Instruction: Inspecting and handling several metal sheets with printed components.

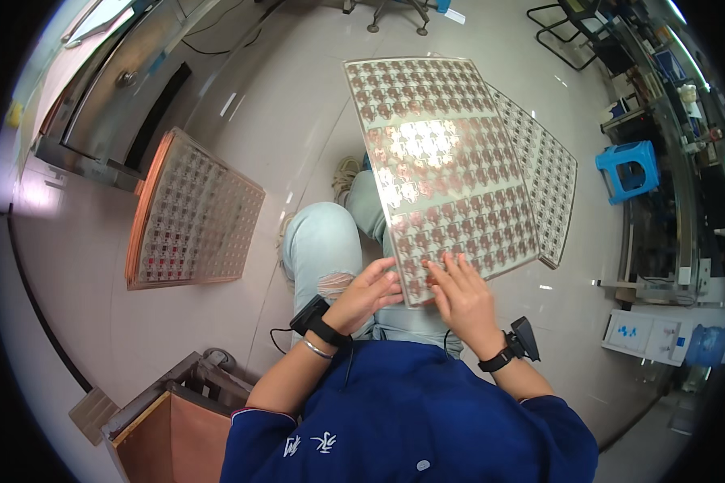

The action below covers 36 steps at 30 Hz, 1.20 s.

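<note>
A large rectangular panel (451, 229) with rows of repeated coppery shapes lies tilted over my lap, its near edge close to my body. My right hand (463, 302) rests on the panel's near part with fingers stretched out and apart. Beside the near left corner is my left hand (369, 291), its fingers loosely spread and reaching the panel's edge. Whether its fingertips go under the panel I cannot tell. Bright glare covers the panel's upper middle. A second patterned panel (557, 173) shows behind it on the right, partly covered.
On the left, a stack of similar panels (193, 213) with orange edges stands on the floor. An open wooden box (173, 435) is at lower left. A blue stool (628, 171) and a white cabinet (644, 338) stand at right. Wheeled chair legs (399, 14) show at the far side.
</note>
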Each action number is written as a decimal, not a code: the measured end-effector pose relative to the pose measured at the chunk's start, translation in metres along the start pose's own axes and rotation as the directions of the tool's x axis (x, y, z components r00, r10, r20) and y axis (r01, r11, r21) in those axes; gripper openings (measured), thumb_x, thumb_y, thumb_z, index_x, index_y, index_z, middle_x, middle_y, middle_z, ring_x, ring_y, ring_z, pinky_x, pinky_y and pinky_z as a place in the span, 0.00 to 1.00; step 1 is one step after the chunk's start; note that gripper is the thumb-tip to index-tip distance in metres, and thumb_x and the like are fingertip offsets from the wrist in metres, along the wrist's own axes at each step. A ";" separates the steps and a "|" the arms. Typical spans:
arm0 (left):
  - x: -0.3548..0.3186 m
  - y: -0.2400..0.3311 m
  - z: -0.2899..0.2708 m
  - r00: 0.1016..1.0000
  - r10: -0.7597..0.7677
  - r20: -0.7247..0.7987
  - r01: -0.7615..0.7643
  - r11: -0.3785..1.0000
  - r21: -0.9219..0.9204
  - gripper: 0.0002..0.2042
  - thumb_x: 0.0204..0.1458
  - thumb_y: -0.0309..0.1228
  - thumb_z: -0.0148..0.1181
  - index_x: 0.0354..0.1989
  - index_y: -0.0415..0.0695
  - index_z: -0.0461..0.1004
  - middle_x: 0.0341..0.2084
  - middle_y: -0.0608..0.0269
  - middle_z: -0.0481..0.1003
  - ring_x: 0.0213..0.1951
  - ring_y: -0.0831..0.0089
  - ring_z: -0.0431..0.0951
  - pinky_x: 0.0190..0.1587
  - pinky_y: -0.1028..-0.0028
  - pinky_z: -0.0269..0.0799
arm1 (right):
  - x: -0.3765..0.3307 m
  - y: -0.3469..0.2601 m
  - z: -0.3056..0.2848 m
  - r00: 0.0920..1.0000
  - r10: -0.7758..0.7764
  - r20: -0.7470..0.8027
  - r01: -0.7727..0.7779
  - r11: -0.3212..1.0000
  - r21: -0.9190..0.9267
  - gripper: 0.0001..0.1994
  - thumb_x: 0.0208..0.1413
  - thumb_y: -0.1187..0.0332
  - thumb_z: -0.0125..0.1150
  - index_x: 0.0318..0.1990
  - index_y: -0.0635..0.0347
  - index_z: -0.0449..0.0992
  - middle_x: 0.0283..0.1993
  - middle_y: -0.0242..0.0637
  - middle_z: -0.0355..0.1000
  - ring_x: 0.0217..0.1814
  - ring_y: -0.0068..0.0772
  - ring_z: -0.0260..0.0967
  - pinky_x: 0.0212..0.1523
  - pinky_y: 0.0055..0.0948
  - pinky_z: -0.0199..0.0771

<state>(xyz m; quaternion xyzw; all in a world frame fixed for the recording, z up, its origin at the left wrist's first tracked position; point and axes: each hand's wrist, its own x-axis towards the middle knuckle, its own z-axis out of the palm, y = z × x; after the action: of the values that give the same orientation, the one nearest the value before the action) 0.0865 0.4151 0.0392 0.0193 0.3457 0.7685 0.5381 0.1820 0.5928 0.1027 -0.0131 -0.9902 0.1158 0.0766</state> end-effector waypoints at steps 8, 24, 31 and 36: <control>-0.012 0.024 0.000 0.975 0.165 -0.151 -0.159 0.986 0.054 0.18 0.60 0.31 0.44 0.57 0.40 0.57 0.50 0.60 0.67 0.50 0.73 0.70 0.50 0.71 0.68 | 0.018 0.002 -0.011 0.983 0.175 -0.057 -0.147 0.933 0.330 0.16 0.51 0.71 0.54 0.49 0.58 0.73 0.47 0.45 0.72 0.51 0.44 0.68 0.51 0.34 0.67; -0.054 0.045 -0.043 0.828 0.397 -0.396 -0.438 0.899 -0.015 0.17 0.58 0.28 0.45 0.55 0.40 0.57 0.49 0.54 0.68 0.50 0.68 0.70 0.53 0.65 0.68 | -0.006 0.076 0.018 0.675 0.639 0.369 -0.589 0.165 0.791 0.09 0.59 0.66 0.50 0.36 0.64 0.69 0.24 0.30 0.69 0.23 0.17 0.66 0.25 0.18 0.69; -0.043 0.023 -0.022 0.838 0.425 -0.343 -0.490 0.862 -0.129 0.25 0.54 0.26 0.51 0.60 0.44 0.51 0.55 0.59 0.62 0.55 0.67 0.64 0.58 0.63 0.61 | 0.014 0.027 0.023 0.762 0.236 0.603 -0.499 -0.380 0.779 0.17 0.59 0.66 0.51 0.52 0.67 0.64 0.47 0.39 0.70 0.44 0.23 0.70 0.35 0.21 0.76; -0.046 0.013 -0.008 0.896 0.344 -0.280 -0.406 0.891 -0.205 0.32 0.51 0.26 0.55 0.62 0.43 0.45 0.55 0.57 0.61 0.55 0.65 0.64 0.56 0.62 0.62 | 0.028 0.004 0.028 0.764 -0.031 0.644 -0.607 -0.373 0.702 0.20 0.58 0.68 0.51 0.54 0.70 0.61 0.51 0.43 0.67 0.48 0.29 0.70 0.41 0.27 0.78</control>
<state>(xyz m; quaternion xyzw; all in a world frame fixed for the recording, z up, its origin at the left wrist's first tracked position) 0.0919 0.3699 0.0560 -0.0756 0.2939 0.8933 0.3314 0.1503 0.5913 0.0792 -0.1970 -0.4380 0.8576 -0.1839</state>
